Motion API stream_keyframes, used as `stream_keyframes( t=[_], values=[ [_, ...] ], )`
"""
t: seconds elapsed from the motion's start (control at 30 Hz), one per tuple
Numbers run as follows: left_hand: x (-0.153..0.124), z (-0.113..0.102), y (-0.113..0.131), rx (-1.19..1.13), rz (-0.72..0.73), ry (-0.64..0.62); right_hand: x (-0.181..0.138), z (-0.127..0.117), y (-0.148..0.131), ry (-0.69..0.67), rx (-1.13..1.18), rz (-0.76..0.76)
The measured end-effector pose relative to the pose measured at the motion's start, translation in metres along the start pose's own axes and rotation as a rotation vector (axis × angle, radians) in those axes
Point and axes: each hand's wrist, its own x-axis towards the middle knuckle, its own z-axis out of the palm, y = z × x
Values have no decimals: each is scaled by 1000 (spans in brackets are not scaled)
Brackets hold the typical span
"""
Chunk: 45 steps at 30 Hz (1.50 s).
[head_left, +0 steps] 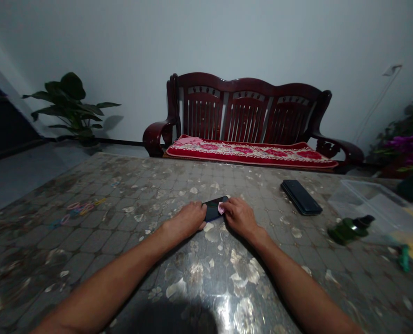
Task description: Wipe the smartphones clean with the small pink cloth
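A dark smartphone [212, 211] lies at the middle of the patterned table, its screen facing up. My left hand [191, 216] grips the phone's left end, fingers along the far edge and thumb at the near side. Over the right end is my right hand [239, 214], its fingers closed on a small pink cloth [221, 208] that touches the screen. Most of the cloth is hidden under the fingers, as is the phone's right end.
Right of my hands lie a black phone-like case [301, 197], a green bottle [347, 230] on its side and a clear plastic box [373, 204]. Several coloured rings [76, 208] are scattered at left. Beyond the table [140, 185] stands a wooden bench [248, 116].
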Motion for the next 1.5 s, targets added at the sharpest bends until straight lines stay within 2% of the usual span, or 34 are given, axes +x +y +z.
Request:
stream_keyframes(
  t=[0.23,0.4,0.73,0.87,1.03,1.27,1.4,1.5],
  values=[
    [13,-4,-7,-57,34,-59,5,3,27,140,78,175],
    [16,-3,-15,-57,43,-44,7,3,24,207,160,136],
    [14,-2,-24,-65,68,-1,6,0,16,277,126,64],
    [16,3,-24,-67,59,22,1,1,5,274,121,-30],
    [17,9,-22,-74,55,33,-2,4,-2,196,113,-174],
    [15,10,-17,-43,26,14,-3,2,17,277,133,-10],
    [11,16,-13,-19,19,39,-7,3,13,177,160,-113],
    [11,22,-13,-3,21,55,-5,5,12,113,135,-80]
  ],
)
